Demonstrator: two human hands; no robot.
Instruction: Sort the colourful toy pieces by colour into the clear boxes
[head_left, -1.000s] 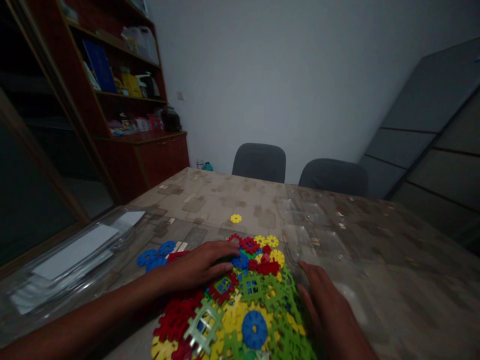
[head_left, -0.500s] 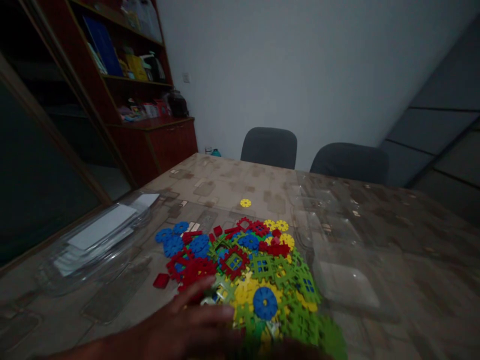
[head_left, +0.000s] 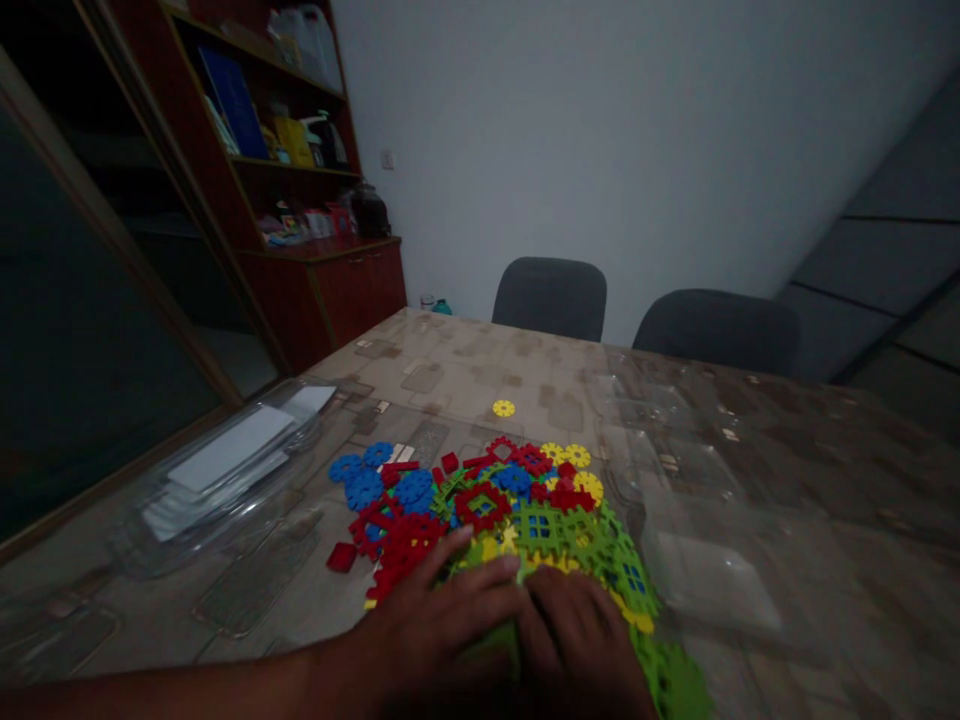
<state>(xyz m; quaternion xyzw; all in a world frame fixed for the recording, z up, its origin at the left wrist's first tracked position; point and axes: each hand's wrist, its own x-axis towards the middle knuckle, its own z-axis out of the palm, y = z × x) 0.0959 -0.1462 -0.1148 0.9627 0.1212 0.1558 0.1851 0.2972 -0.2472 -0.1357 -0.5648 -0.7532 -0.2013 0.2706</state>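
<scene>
A heap of flat plastic interlocking pieces (head_left: 517, 520), red, blue, yellow and green, lies on the table in front of me. My left hand (head_left: 442, 620) rests on the near side of the heap with its fingers stretched flat over the pieces. My right hand (head_left: 577, 630) lies beside it on the green and yellow pieces, fingers flat and touching the left hand. One yellow gear-shaped piece (head_left: 503, 408) sits alone farther up the table. A loose red piece (head_left: 342, 557) lies left of the heap.
A clear plastic lid or tray (head_left: 225, 470) with white cards lies at the left. A clear plastic container (head_left: 697, 500) stands right of the heap. Two grey chairs (head_left: 551, 297) face the far edge. A wooden shelf cabinet (head_left: 300, 200) fills the back left.
Both hands drew back from the heap's far part to its near edge and came together on top of it. Pieces at the left are spread wider. The camera shifted slightly.
</scene>
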